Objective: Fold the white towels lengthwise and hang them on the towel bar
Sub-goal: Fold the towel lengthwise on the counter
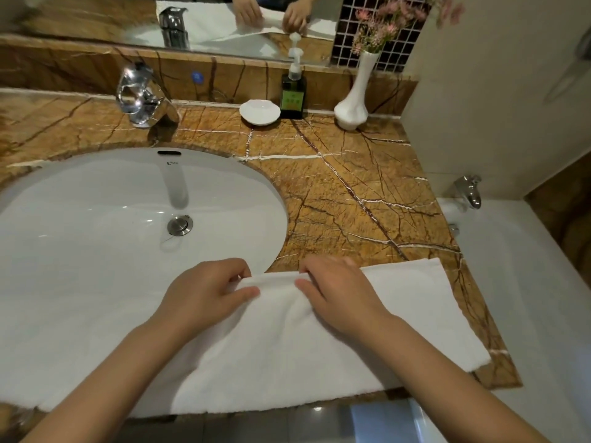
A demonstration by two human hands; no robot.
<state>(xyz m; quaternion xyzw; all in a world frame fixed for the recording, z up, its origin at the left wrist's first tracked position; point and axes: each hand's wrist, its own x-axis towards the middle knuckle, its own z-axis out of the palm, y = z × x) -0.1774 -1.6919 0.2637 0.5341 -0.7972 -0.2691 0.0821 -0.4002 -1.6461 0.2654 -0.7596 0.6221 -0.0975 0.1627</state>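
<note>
Left hand, right hand in pinch on towel edge, marble counter beyond

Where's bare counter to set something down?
Biggest: marble counter right of the sink, between the towel and the soap dish, soap bottle, vase row. Also a strip left of the faucet. Crowded: front edge, under towel, left hand, right hand.

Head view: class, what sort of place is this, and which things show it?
Probably a bathroom, perhaps a hotel's: a white oval ceramic sink sunk in a brown veined marble counter, a chrome tap below a wall mirror, and a white bathtub edge alongside.
</note>
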